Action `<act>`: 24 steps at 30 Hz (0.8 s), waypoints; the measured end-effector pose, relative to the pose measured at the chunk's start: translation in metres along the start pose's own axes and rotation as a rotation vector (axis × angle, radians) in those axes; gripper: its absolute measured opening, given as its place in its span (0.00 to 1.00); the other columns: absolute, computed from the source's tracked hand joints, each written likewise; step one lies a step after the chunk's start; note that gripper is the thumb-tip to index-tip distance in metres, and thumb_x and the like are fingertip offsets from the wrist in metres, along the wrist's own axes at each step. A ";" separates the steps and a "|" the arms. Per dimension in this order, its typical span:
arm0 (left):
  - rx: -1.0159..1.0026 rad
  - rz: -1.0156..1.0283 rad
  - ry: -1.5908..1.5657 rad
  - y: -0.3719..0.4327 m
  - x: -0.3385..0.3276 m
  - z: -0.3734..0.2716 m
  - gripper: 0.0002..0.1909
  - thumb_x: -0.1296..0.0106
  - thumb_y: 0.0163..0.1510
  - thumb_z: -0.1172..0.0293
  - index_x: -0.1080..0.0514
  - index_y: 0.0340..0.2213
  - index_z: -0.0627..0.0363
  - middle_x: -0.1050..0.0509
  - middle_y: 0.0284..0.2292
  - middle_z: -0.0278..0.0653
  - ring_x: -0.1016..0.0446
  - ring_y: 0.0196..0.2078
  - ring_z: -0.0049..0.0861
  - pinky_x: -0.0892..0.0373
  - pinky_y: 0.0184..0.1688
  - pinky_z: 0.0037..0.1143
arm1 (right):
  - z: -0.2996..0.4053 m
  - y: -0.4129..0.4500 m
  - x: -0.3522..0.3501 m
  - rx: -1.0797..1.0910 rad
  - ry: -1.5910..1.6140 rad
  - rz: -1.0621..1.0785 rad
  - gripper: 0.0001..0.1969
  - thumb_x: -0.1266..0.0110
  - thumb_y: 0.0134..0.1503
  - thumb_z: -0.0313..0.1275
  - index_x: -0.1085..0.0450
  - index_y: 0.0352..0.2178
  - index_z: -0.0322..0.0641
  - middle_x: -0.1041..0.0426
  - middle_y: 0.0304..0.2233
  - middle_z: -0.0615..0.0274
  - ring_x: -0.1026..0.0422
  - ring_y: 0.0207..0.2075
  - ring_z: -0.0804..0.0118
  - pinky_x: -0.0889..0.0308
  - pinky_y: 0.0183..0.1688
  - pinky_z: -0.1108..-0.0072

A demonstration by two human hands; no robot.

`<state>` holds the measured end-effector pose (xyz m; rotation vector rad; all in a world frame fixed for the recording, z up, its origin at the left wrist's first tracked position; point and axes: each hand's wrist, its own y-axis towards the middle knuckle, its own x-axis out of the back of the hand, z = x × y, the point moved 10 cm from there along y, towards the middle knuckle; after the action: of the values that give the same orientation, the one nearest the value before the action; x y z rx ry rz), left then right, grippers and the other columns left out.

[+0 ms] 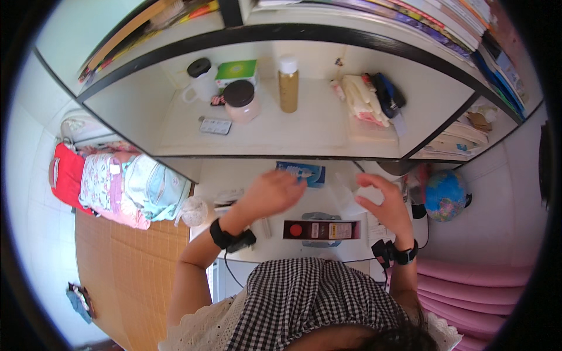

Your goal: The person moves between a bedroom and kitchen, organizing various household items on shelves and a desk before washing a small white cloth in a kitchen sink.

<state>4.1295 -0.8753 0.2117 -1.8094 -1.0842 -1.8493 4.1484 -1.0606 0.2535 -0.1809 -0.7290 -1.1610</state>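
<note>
My left hand (274, 193) is over the white desk (259, 252), palm down, fingers loosely extended, holding nothing visible. Just beyond its fingertips lies a blue printed box (314, 174). My right hand (386, 204) is raised at the right with thumb and fingers curved apart. A translucent plastic item (347, 195) is beside its fingertips; whether they touch it is unclear. Nearer my body stands a dark red box (322, 230) with a red disc and labels on top, grey-blue pieces showing along both long sides. Both wrists wear black straps with devices and cables.
Above the desk, a shelf (263, 136) holds a gold bottle (288, 87), a dark-lidded jar (241, 103), a jug, a green box, a blister pack and gloves. A globe (445, 195) stands right, a round white ornament (194, 211) left. Bags (109, 180) lie farther left.
</note>
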 end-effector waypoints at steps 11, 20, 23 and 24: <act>0.799 -0.855 0.164 -0.071 0.119 0.281 0.41 0.41 0.43 0.58 0.47 0.55 0.58 0.41 0.51 0.58 0.43 0.54 0.51 0.43 0.55 0.37 | 0.082 0.135 -0.102 0.383 -0.093 0.004 0.25 0.43 0.48 0.29 0.38 0.48 0.41 0.38 0.50 0.49 0.38 0.50 0.48 0.40 0.51 0.70; 0.945 -0.688 -0.015 -0.040 0.101 0.348 0.40 0.39 0.36 0.45 0.36 0.46 0.56 0.28 0.40 0.47 0.28 0.43 0.40 0.32 0.41 0.33 | 0.085 0.221 -0.164 0.364 -0.106 -0.137 0.35 0.42 0.48 0.37 0.48 0.55 0.43 0.46 0.53 0.37 0.45 0.54 0.39 0.43 0.53 0.63; 0.927 -0.736 -0.014 -0.047 0.106 0.337 0.36 0.36 0.35 0.49 0.34 0.44 0.56 0.26 0.39 0.46 0.27 0.41 0.38 0.31 0.42 0.32 | 0.081 0.234 -0.179 0.309 -0.208 -0.151 0.36 0.40 0.46 0.36 0.46 0.55 0.43 0.45 0.52 0.37 0.42 0.50 0.39 0.41 0.51 0.63; 0.872 -0.777 0.033 -0.052 0.113 0.331 0.39 0.36 0.34 0.49 0.37 0.46 0.55 0.27 0.38 0.45 0.27 0.40 0.40 0.31 0.39 0.32 | 0.082 0.235 -0.183 0.309 -0.206 -0.144 0.36 0.40 0.46 0.36 0.46 0.55 0.43 0.45 0.52 0.37 0.42 0.50 0.39 0.41 0.51 0.63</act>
<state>4.3087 -0.5770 0.2715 -0.8858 -2.3201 -1.2987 4.2841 -0.7832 0.2591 0.0130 -1.1078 -1.1596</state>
